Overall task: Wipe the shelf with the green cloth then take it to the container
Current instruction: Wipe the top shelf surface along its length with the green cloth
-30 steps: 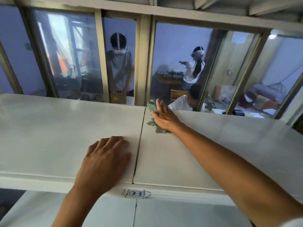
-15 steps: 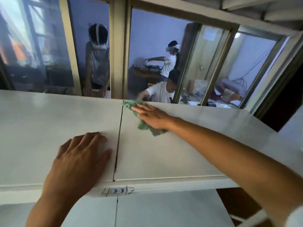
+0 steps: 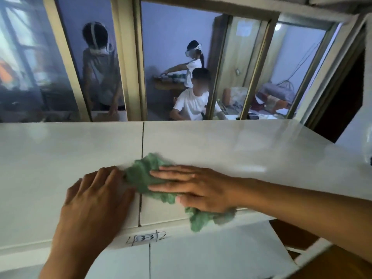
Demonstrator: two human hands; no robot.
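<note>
- Green cloth [image 3: 145, 178] lies bunched on the white shelf [image 3: 231, 146] near its front edge, across the seam between two panels, one ragged end hanging over the lip.
- Right hand [image 3: 199, 188] presses it with straight, flat fingers (nothing curled round it), apparently to keep it in broad contact for wiping.
- Left hand [image 3: 96, 200] rests flat and relaxed on the shelf just beside the cloth, holding nothing, probably as a brace.
- Cloth looks thick, fuzzy and crumpled; no container is visible.
</note>
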